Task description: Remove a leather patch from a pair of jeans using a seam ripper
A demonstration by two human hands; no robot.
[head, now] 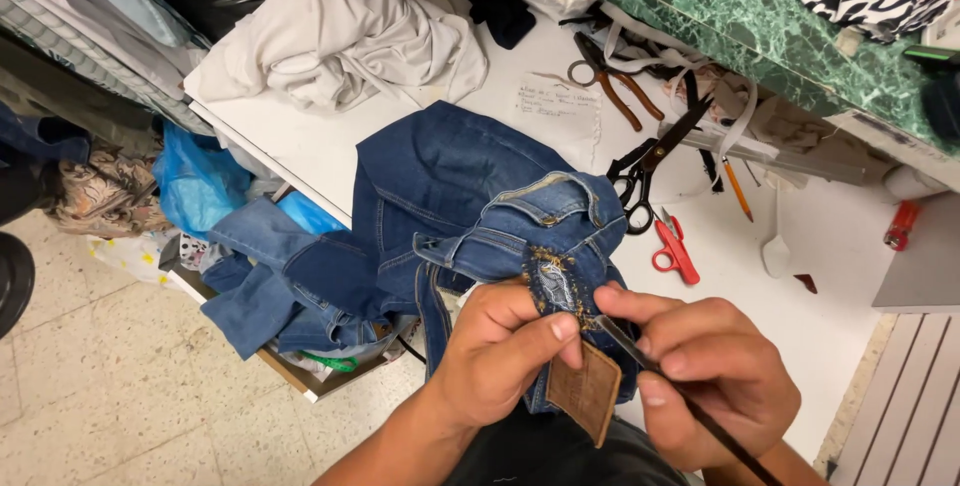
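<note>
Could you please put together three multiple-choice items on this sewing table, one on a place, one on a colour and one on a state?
1. Where do the small red snips lie?
A. on the white table, right of the black scissors
B. on the floor
C. on the green counter

2. What colour is the patch on the jeans?
A. white
B. brown
C. green

3. What is the right hand doing?
A. resting flat on the table
B. holding scissors
C. pinching a thin dark tool at the frayed waistband

Answers: 1 A, the snips sit on the white top beside the scissors. 2 B, the patch is tan brown. 3 C, fingers grip the slim tool while the left hand holds the denim.
</note>
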